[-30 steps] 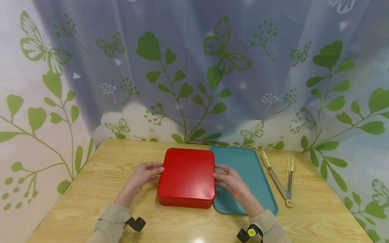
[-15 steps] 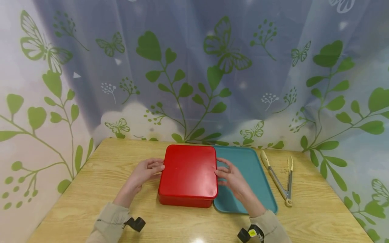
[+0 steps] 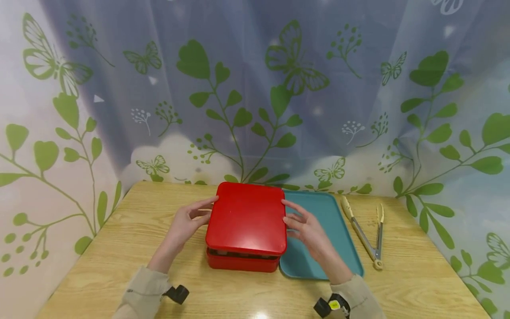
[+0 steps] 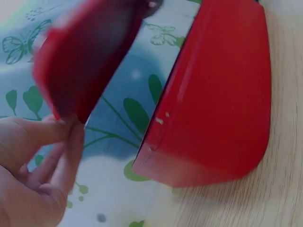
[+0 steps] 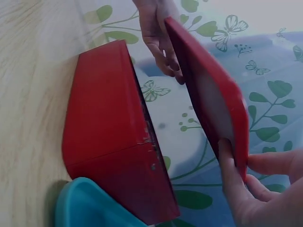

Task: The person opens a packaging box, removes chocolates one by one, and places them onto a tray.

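Note:
A red square lid (image 3: 248, 217) hangs tilted above its red tin box (image 3: 243, 262), and a dark gap shows between them along the near side. My left hand (image 3: 186, 226) pinches the lid's left edge, thumb against fingers at the rim in the left wrist view. On the opposite edge my right hand (image 3: 308, 228) pinches the lid the same way. The right wrist view shows the lid (image 5: 208, 80) fully apart from the box (image 5: 106, 109). In the head view the lid hides most of the box's inside; small light shapes show in the gap.
A teal tray (image 3: 324, 235) lies on the wooden table (image 3: 159, 212) right beside the box, under my right hand. Metal tongs (image 3: 368, 243) with cream tips lie spread farther right. A patterned curtain (image 3: 255, 88) hangs behind the table.
Both hands have raised the lid off the box and shifted it slightly away from me. A gap has appeared at the near side. The tray and tongs have stayed in place.

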Motion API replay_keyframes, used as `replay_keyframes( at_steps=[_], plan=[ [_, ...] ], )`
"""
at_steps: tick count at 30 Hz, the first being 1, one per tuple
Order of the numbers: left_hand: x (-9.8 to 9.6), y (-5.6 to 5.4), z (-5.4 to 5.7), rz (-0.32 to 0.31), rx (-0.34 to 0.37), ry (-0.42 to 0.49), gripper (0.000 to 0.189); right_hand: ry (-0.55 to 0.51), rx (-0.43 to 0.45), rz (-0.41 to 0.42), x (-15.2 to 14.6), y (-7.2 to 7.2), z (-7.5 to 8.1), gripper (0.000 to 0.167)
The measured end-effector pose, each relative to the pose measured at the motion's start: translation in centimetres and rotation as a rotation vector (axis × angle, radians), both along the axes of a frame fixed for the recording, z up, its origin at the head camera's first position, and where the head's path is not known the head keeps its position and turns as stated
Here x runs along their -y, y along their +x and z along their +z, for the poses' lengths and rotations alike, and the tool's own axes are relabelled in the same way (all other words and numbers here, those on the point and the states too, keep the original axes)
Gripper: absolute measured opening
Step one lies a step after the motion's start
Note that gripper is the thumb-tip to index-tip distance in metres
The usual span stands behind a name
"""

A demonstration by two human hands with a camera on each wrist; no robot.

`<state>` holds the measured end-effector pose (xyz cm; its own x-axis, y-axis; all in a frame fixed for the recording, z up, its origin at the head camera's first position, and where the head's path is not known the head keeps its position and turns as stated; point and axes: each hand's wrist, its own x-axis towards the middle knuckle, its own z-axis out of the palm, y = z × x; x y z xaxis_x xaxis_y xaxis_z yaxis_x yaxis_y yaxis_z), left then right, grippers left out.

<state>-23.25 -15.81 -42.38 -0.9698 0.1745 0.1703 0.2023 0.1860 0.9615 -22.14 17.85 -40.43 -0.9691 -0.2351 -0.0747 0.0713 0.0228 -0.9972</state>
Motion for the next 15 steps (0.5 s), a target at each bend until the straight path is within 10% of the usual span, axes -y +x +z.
replay_keyframes(
  at_steps=[8, 15],
  plan=[
    [-0.26, -0.13, 0.41, 0.136, -0.181, -0.089, 0.043, 0.161, -0.172, 0.014, -0.12, 0.35, 0.35, 0.055],
    [-0.54, 0.05, 0.65, 0.208, -0.289, -0.08, 0.036, 0.371, -0.408, -0.14, 0.46, 0.56, 0.16, 0.046]
  ],
)
